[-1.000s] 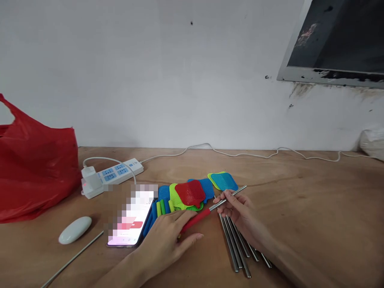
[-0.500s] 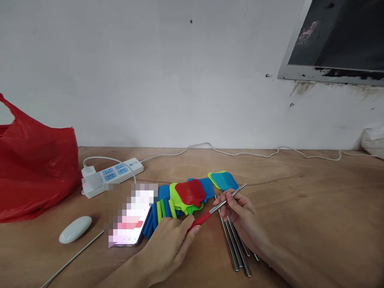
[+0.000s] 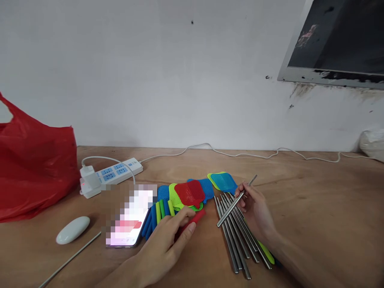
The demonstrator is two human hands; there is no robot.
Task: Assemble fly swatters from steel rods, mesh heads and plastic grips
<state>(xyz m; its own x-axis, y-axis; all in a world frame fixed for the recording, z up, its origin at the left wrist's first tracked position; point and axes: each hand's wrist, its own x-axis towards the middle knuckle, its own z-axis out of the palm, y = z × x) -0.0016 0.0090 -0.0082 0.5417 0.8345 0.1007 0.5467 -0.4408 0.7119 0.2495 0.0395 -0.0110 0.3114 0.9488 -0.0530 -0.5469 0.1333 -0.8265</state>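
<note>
My right hand (image 3: pixel 257 211) pinches a thin metal rod (image 3: pixel 237 201), tilted above a bundle of several metal rods (image 3: pixel 235 236) lying on the wooden table (image 3: pixel 315 208). My left hand (image 3: pixel 169 240) grips a red handle sleeve (image 3: pixel 195 219) between thumb and fingers, apart from the rod. Just beyond lie several coloured mesh swatter heads: a red one (image 3: pixel 189 193), a yellow-green one (image 3: pixel 175 198), blue ones (image 3: pixel 224 181). Blue and green handle sleeves (image 3: pixel 159 212) lie next to them.
A lit phone (image 3: pixel 129 224) lies left of my left hand. A white oval object (image 3: pixel 73 229), a single rod (image 3: pixel 70 260), a white power strip (image 3: pixel 108 175) with its cable (image 3: pixel 240 154) and a red plastic bag (image 3: pixel 33 176) are on the left.
The rod and red sleeve were joined before; now they are apart. My right hand has drawn the rod rightward, and my left keeps the red sleeve.
</note>
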